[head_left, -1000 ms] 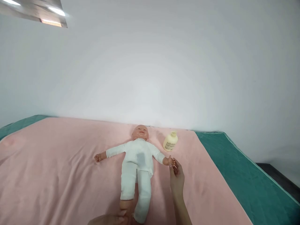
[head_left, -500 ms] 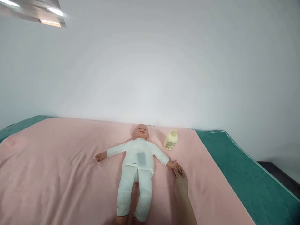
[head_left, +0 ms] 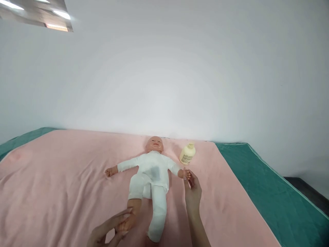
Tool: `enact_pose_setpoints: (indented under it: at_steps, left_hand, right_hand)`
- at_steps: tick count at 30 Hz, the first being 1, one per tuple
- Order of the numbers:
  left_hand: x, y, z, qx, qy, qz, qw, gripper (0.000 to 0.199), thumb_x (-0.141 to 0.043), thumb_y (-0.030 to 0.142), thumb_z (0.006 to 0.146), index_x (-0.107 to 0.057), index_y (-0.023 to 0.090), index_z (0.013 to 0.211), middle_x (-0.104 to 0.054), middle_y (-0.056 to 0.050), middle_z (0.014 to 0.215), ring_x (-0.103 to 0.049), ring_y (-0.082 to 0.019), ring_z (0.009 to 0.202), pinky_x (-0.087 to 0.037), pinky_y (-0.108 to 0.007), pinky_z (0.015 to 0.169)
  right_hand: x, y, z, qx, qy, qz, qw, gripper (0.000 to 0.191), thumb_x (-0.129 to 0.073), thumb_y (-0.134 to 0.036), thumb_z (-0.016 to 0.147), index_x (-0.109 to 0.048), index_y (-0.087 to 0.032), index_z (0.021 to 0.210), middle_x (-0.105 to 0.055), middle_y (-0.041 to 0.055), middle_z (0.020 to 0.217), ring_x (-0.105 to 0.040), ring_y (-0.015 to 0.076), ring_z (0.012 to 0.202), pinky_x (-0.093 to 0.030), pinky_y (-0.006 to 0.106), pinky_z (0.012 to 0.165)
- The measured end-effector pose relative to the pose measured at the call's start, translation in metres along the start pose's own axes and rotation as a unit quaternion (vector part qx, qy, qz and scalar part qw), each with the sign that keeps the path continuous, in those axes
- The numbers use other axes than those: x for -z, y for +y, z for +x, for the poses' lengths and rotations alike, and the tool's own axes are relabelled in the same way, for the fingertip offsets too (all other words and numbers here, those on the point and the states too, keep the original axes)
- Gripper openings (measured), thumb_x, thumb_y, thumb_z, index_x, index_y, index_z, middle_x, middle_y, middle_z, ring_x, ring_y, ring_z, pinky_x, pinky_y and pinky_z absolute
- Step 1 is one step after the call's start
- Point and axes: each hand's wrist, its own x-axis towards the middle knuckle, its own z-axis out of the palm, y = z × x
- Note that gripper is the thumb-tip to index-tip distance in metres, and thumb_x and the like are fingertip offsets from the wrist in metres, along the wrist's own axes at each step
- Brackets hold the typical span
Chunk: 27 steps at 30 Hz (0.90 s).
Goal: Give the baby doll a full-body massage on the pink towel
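Observation:
A baby doll [head_left: 153, 161] in white clothes lies on its back, arms spread, with a grey patch on its front. My left hand [head_left: 110, 228] grips the doll's foot [head_left: 127, 219] on the left side of the view; that leg is raised and bent, its lower part bare below the trouser leg. My right hand [head_left: 193, 192] pinches the doll's hand [head_left: 185, 174] on the right side. The doll's other arm lies stretched out to the left, untouched. Its other foot is cut off by the lower edge of the view.
A pale yellow bottle [head_left: 187, 154] with printed text stands right of the doll's head. Beneath everything is a pink blanket [head_left: 64, 178] over a green cover [head_left: 259, 178]. A white wall [head_left: 164, 68] rises directly behind.
My left hand has come into view and taken hold of the doll's foot, lifting that leg. My right hand has moved the doll's hand slightly up and left.

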Motion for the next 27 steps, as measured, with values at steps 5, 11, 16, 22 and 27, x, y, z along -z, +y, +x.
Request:
enact_pose_setpoints:
  at_steps: [5,11,16,22,27]
  left_hand:
    - [-0.014,0.005,0.032,0.039,0.055,-0.045,0.997,0.033,-0.073,0.033,0.072,-0.072,0.024,0.103,-0.072,-0.006,0.107,-0.069,-0.024,0.097,-0.057,-0.03,0.083]
    - [-0.03,0.008,0.063,0.062,0.061,-0.096,0.992,0.041,-0.072,0.036,0.072,-0.069,0.016,0.108,-0.075,-0.006,0.085,-0.068,-0.017,0.068,-0.057,-0.032,0.078]
    - [-0.036,0.005,0.076,0.066,0.035,-0.124,0.989,0.043,-0.073,0.037,0.071,-0.069,0.015,0.108,-0.073,-0.003,0.071,-0.065,-0.015,0.058,-0.058,-0.031,0.07]
    - [-0.036,0.007,0.064,0.053,0.035,-0.111,0.992,0.039,-0.073,0.032,0.072,-0.069,0.018,0.109,-0.075,-0.007,0.096,-0.07,-0.019,0.077,-0.057,-0.031,0.08]
    - [-0.026,0.011,0.04,0.031,0.001,-0.067,0.997,0.029,-0.074,0.031,0.071,-0.073,0.024,0.099,-0.072,-0.007,0.109,-0.066,-0.025,0.103,-0.056,-0.032,0.086]
  right_hand:
    - [-0.028,-0.008,-0.021,0.096,-0.085,-0.038,0.991,0.029,-0.061,-0.032,0.083,-0.069,-0.021,0.108,-0.067,0.0078,0.112,-0.06,0.0266,0.107,-0.049,0.042,0.094]
    - [-0.052,0.008,-0.042,0.334,-0.202,-0.174,0.904,0.03,-0.052,-0.017,0.089,-0.067,-0.028,0.112,-0.067,0.0041,0.113,-0.059,0.0226,0.11,-0.049,0.044,0.096]
    - [-0.055,0.012,-0.043,0.38,-0.211,-0.22,0.873,0.038,-0.045,-0.01,0.09,-0.063,-0.028,0.118,-0.067,0.0035,0.114,-0.058,0.0223,0.112,-0.05,0.045,0.095]
    - [-0.049,0.011,-0.041,0.333,-0.206,-0.189,0.901,0.03,-0.049,-0.018,0.091,-0.065,-0.028,0.115,-0.066,0.0046,0.114,-0.058,0.022,0.112,-0.05,0.043,0.096]
    - [-0.034,0.005,-0.031,0.182,-0.15,-0.124,0.964,0.031,-0.051,-0.03,0.091,-0.063,-0.025,0.118,-0.063,0.0067,0.121,-0.058,0.0223,0.112,-0.05,0.039,0.095]
